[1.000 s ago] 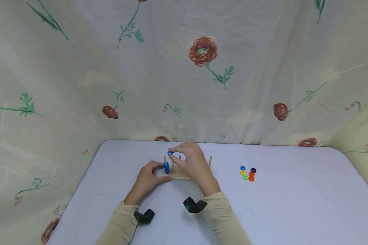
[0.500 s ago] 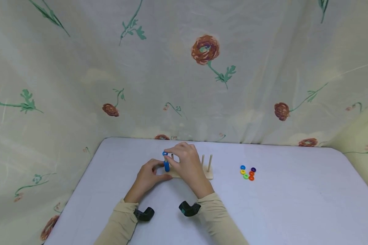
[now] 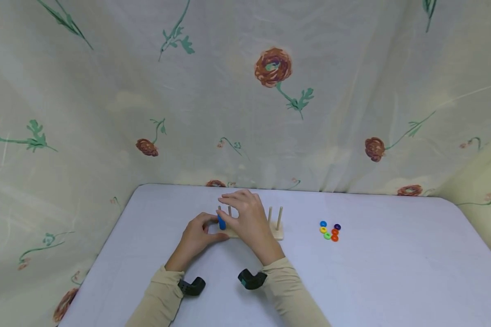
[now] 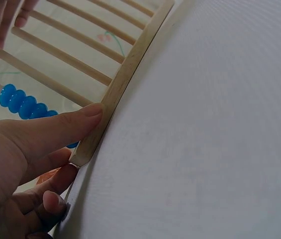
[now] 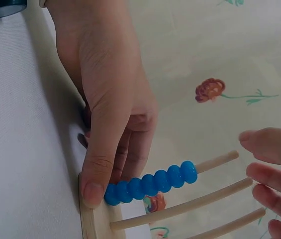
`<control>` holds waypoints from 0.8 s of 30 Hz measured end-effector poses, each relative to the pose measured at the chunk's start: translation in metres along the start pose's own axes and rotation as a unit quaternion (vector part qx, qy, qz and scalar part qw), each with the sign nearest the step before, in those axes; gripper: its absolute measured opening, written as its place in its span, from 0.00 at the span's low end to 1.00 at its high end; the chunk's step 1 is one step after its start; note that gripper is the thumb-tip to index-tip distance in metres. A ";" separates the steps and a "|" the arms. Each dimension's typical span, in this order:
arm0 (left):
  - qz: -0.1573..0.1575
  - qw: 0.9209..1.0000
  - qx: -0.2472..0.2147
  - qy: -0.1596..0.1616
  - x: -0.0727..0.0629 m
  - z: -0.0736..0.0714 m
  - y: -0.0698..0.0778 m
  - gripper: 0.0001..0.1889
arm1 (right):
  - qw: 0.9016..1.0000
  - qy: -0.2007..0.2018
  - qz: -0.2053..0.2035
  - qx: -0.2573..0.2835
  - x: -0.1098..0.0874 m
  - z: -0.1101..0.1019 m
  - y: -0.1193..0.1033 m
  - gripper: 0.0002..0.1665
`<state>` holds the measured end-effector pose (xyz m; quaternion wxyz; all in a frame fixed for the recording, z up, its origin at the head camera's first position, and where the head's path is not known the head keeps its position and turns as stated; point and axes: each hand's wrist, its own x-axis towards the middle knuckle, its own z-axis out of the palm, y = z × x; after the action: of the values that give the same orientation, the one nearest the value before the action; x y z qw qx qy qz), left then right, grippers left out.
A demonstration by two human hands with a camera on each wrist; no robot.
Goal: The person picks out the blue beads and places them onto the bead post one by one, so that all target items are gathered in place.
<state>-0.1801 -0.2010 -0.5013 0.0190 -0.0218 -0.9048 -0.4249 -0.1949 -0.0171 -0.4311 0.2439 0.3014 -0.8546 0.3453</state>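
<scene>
My left hand [image 3: 197, 234] grips the left end of a wooden peg rack, its thumb on the front of the base [image 4: 125, 74] and other fingers behind. Several upright pegs stand in a row along that base. A stack of blue beads [image 5: 150, 184] is threaded on the leftmost peg, whose bare tip [image 5: 225, 158] sticks out above the top bead. Right beside that tip is my right hand [image 3: 249, 220], fingers and thumb spread apart with nothing between them. It covers the middle of the rack in the head view.
Loose beads lie on the white table right of the rack: a blue one [image 3: 323, 224], a yellow one [image 3: 323, 230], a green one [image 3: 328, 236], a purple one [image 3: 337, 226] and orange ones [image 3: 334, 238]. A flowered curtain [image 3: 212, 113] hangs behind the table.
My right hand moved left with a blue bead to the leftmost peg and let go of it. The bead has dropped onto the blue stack. The left hand keeps its grip on the base.
</scene>
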 end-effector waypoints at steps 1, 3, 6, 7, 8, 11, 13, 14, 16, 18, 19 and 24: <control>-0.001 1.000 -0.001 0.000 0.000 0.000 0.000 0.27 | 1.000 -0.001 0.001 0.001 0.000 0.000 0.000 0.16; -0.004 1.000 -0.003 0.000 0.000 0.000 0.000 0.27 | 1.000 -0.001 0.003 0.000 0.000 0.000 0.000 0.16; -0.009 1.000 -0.003 -0.002 0.000 0.000 -0.001 0.28 | 1.000 -0.001 0.002 0.001 0.000 -0.001 0.001 0.15; -0.009 1.000 -0.003 -0.003 0.000 0.000 -0.001 0.28 | 1.000 0.000 0.002 0.001 0.000 -0.001 0.001 0.15; -0.010 1.000 -0.002 -0.004 0.001 0.001 -0.001 0.28 | 1.000 0.002 0.001 0.001 0.000 -0.001 0.001 0.15; -0.011 1.000 -0.001 -0.004 0.001 0.000 -0.001 0.28 | 1.000 0.006 0.002 0.002 0.001 -0.002 0.001 0.15; -0.011 1.000 0.000 -0.003 0.001 0.000 0.000 0.28 | 1.000 0.005 0.004 0.001 0.001 -0.003 0.001 0.15; -0.010 1.000 0.001 -0.003 0.001 0.000 0.000 0.28 | 1.000 0.005 0.005 0.001 0.002 -0.003 0.001 0.15; -0.008 1.000 0.003 -0.002 0.001 0.000 0.000 0.28 | 1.000 0.006 0.007 0.002 0.002 -0.004 0.001 0.15; -0.007 1.000 0.004 0.000 0.001 0.000 0.000 0.27 | 1.000 0.009 0.009 0.002 0.002 -0.006 0.002 0.15; -0.006 1.000 0.006 0.001 0.002 0.001 0.000 0.27 | 1.000 0.011 0.011 0.004 0.002 -0.007 0.003 0.14; -0.008 1.000 0.009 0.003 0.003 0.002 0.000 0.27 | 1.000 0.018 0.023 0.004 0.003 -0.015 0.008 0.13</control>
<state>-0.1829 -0.1994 -0.5030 0.0189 -0.0134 -0.9085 -0.4174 -0.1997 -0.0024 -0.4233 0.2501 0.2767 -0.8555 0.3592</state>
